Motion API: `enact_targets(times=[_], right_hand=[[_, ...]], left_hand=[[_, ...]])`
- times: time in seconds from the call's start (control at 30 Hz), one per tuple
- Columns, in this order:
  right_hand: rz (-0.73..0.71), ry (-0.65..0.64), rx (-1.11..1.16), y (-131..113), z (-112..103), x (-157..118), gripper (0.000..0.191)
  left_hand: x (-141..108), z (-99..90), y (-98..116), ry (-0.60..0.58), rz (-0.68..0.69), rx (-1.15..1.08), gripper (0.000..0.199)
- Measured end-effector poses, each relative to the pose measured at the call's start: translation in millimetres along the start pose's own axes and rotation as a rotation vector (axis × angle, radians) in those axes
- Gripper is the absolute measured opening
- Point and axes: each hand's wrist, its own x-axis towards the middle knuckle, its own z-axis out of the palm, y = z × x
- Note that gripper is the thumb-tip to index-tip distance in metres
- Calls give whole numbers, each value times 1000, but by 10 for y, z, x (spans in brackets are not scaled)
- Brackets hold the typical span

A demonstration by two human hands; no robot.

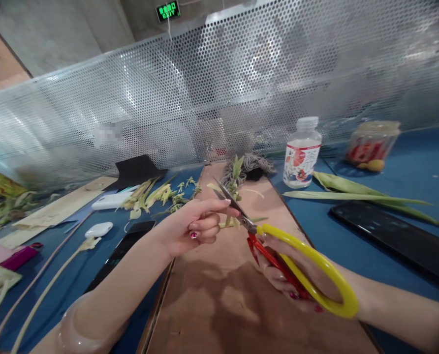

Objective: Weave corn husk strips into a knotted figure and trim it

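Note:
My right hand (278,275) is wrapped around the scissors (304,260), which have one yellow and one red handle. Their blades point up and to the left, slightly parted. At the blades, my left hand (204,221) is closed, its thumb and index finger pinched together against or beside the metal. Whatever sits between those fingertips is too small or hidden to make out. Just beyond the blade tips stands a green leafy sprig (236,172), in front of a grey yarn bundle (251,167). Thin pale leaf strips lie on the wooden board (201,295) beneath.
Right of the board are a labelled plastic bottle (302,155), a glass jar (372,142), long green husk leaves (352,195) and a black phone (392,241). On the left lie dried leaves (141,196), a white earphone case (99,229) and cables (49,295). A perforated metal screen (149,98) stands behind.

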Motion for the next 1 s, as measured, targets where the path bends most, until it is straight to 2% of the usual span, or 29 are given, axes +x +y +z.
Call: enact_targets(times=[0.2, 0.3, 0.47, 0.6, 0.7, 1.0], right_hand=[[-5, -24, 36, -23, 13, -13, 33], [9, -32, 48, -28, 3, -14, 31], [-1, -69, 75, -39, -7, -1, 38], [-1, -35, 68, -69, 41, -11, 42], [-4, -23, 53, -81, 69, -22, 43], [-35, -31, 69, -56, 44, -28, 40]], left_hand=[[4, -15, -13, 27, 20, 0, 20], [6, 0, -19, 87, 56, 49, 18], [29, 18, -49, 259, 160, 230, 20], [47, 40, -98, 445, 260, 386, 21], [49, 70, -124, 532, 313, 455, 19], [38, 89, -158, 599, 438, 564, 16]])
